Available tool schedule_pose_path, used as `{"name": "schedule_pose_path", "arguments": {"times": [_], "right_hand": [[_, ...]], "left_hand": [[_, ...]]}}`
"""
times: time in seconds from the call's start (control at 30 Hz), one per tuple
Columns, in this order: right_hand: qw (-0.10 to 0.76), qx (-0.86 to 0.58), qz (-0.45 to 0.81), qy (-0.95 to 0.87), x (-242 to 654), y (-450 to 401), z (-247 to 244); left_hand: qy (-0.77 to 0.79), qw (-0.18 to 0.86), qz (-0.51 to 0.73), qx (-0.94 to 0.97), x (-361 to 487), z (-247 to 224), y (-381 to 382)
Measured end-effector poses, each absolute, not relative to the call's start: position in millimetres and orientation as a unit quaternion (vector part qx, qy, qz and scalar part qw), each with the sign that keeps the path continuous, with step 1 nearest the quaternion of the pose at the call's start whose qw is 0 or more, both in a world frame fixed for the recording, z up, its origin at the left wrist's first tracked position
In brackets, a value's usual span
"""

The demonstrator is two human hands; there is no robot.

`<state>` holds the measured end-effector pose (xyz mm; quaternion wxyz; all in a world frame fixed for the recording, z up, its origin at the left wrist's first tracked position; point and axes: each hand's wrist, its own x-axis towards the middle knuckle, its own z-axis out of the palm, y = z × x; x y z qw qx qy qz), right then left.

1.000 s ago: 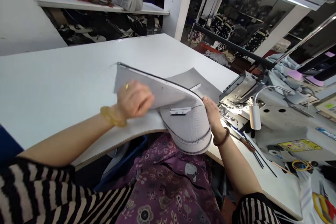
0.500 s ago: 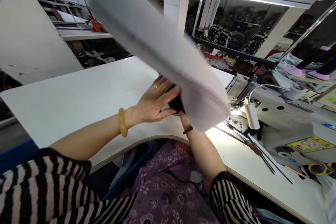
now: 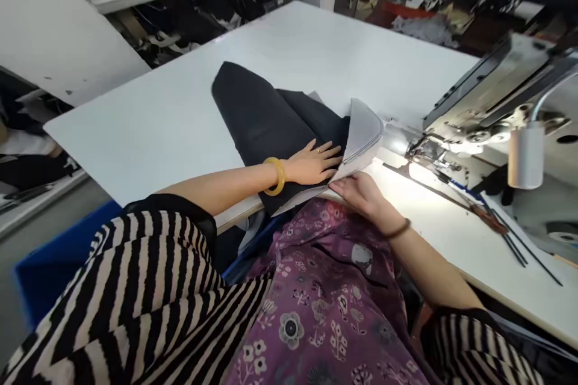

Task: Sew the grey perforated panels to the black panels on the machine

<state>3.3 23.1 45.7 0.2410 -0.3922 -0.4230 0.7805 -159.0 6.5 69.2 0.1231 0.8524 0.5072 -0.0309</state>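
Observation:
A black fabric piece (image 3: 266, 114) with a light grey underside lies on the white table (image 3: 171, 114), its grey edge (image 3: 365, 132) folded up at the right. My left hand (image 3: 311, 163), with a yellow bangle at the wrist, rests flat on the black side, fingers spread. At the front edge of the cloth, my right hand (image 3: 359, 192) pinches the grey border between thumb and fingers. The lit needle area of the sewing machine (image 3: 428, 153) is to the right of the cloth.
A white lamp (image 3: 526, 156) hangs beside the machine head. Scissors (image 3: 490, 219) and thin dark rods lie on the table at the right. Below the left table edge stands a blue bin (image 3: 67, 258). Shelves with cloth are behind.
The fabric has come down from the air onto the table, black side up. My left hand now lies flat on it, my right hand holds its edge. The view has tilted down.

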Motion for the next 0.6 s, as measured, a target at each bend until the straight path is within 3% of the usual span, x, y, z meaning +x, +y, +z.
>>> {"name": "schedule_pose_path", "arguments": {"times": [0.07,0.13,0.27,0.33,0.47,0.6], "right_hand": [[0.190,-0.444,0.764,-0.428,34.0,11.3,41.9],[0.154,-0.494,0.653,-0.553,57.2,6.5,46.1],[0.189,-0.487,0.162,-0.837,78.1,6.6,63.9],[0.207,-0.399,-0.001,-0.893,79.1,6.7,73.5],[0.185,-0.209,-0.067,-0.958,70.4,7.5,88.6],[0.183,-0.161,-0.056,-0.968,54.8,10.2,100.2]], "left_hand": [[0.500,0.099,-0.007,0.861,-156.9,50.6,-5.3],[0.485,0.059,0.011,0.872,-152.7,47.4,-12.2],[0.450,0.007,0.015,0.893,-140.9,57.9,-24.7],[0.425,0.010,0.014,0.905,-137.2,61.8,-36.9],[0.409,-0.020,0.150,0.900,-137.1,61.1,-72.7],[0.430,-0.033,0.317,0.844,-135.5,57.2,-112.8]]}}
